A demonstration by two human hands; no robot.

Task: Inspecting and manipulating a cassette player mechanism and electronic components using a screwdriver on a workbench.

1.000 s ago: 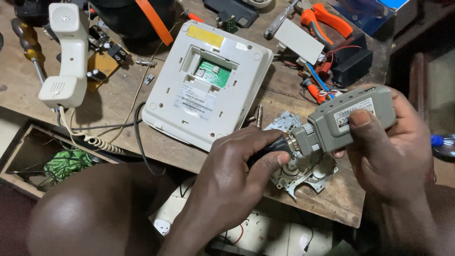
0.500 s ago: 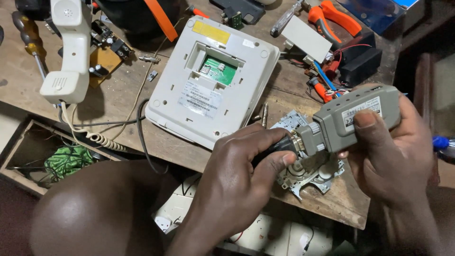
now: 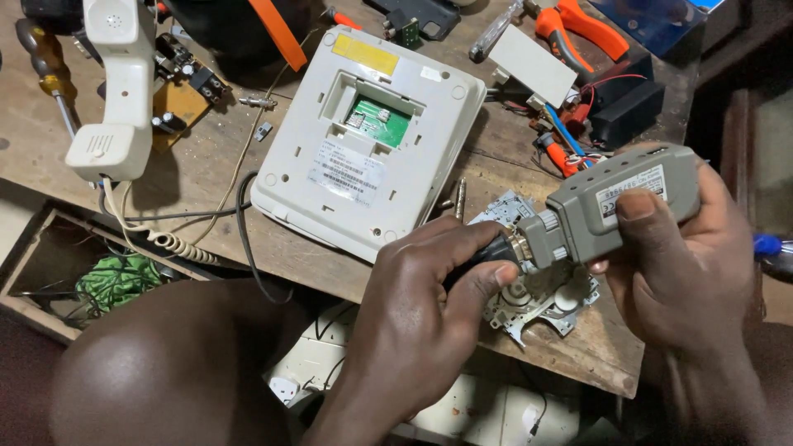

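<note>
My right hand (image 3: 686, 264) grips a grey box-shaped device (image 3: 615, 206) with a label on its side, held level above the bench edge. My left hand (image 3: 421, 306) is closed on a black plug (image 3: 487, 252) at the device's ribbed metal end (image 3: 533, 239). Directly under the device lies a flat metal mechanism plate (image 3: 545, 301). An upturned white desk telephone base (image 3: 368, 140) with an open hatch showing a green circuit board lies left of my hands.
A white handset (image 3: 116, 83) with a coiled cord lies at the left. Orange-handled pliers (image 3: 578, 25), a white block (image 3: 533, 66), a black box (image 3: 628, 111), screwdrivers (image 3: 49, 66) and small parts are scattered on the wooden bench (image 3: 198, 173). White devices sit on a shelf below.
The view has shifted slightly; my hands and the grey device stay together in nearly the same pose, with the left hand still on the plug.
</note>
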